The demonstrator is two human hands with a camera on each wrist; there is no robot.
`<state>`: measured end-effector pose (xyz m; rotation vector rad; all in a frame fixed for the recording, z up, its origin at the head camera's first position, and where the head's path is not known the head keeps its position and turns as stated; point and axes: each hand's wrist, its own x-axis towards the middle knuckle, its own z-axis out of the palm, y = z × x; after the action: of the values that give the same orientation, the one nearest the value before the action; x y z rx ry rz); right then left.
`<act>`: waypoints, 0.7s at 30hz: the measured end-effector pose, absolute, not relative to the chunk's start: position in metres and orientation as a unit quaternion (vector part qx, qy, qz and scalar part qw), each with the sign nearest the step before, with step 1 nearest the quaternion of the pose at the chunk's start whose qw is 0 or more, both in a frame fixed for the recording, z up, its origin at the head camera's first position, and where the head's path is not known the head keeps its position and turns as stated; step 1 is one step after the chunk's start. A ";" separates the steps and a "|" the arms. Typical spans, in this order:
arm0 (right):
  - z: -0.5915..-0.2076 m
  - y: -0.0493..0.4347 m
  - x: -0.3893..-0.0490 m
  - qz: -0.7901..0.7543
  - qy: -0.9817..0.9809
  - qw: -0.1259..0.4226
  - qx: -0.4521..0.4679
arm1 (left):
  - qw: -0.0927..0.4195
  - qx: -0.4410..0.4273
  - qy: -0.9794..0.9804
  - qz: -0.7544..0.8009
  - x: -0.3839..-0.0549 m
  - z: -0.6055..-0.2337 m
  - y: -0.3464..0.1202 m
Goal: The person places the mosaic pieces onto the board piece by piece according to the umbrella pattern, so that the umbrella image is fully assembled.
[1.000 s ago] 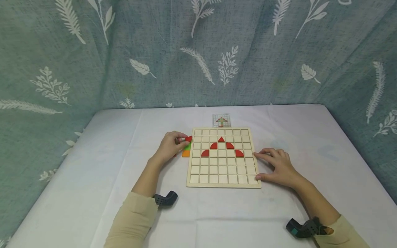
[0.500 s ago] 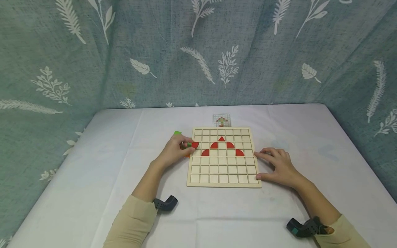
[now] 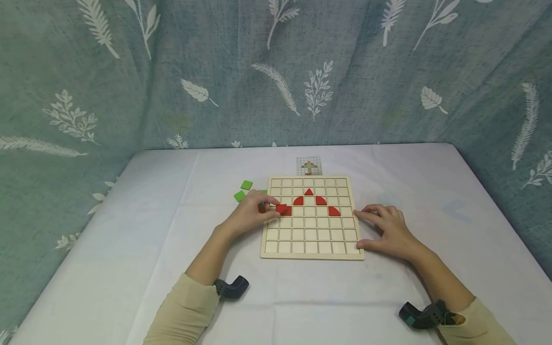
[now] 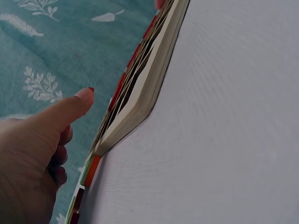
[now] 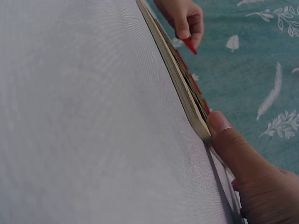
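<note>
A pale wooden grid board (image 3: pixel 317 255) lies flat on the table. Set in its cells are a red triangle (image 3: pixel 309 192) and several red quarter-round pieces (image 3: pixel 334 211). The left hand (image 3: pixel 249 211) pinches a loose red piece (image 3: pixel 281 208) between thumb and fingertips, over the board's left part and partly covering a red piece in a cell. In the right wrist view this held piece (image 5: pixel 190 45) is tilted below the fingertips. The right hand (image 3: pixel 386 231) rests with spread thumb and forefinger against the board's right edge; its thumb touches the rim near the corner.
Green square pieces (image 3: pixel 246 185) lie on the white cloth left of the board, some partly behind the left hand. An orange piece (image 4: pixel 92 171) shows by the board in the left wrist view. A small pattern card (image 3: pixel 309 166) lies behind the board.
The left hand has moved right with the red piece, from beside the board's left edge to over its cells. Green pieces once covered now show. The right hand stays in place.
</note>
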<state>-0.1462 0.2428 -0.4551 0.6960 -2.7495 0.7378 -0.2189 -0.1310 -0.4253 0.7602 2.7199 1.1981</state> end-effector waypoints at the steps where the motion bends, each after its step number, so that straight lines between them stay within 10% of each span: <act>1: -0.455 0.243 -0.146 0.251 -0.933 0.105 0.236 | 0.037 0.250 0.886 0.389 -0.219 -0.425 -0.130; 21: -0.455 0.243 -0.146 0.255 -0.934 0.097 0.231 | 0.053 0.344 0.869 0.352 -0.200 -0.424 -0.106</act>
<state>-0.1459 0.2432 -0.4549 0.6836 -2.7656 0.7542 -0.1999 -0.1059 -0.4244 1.0463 2.6417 1.0686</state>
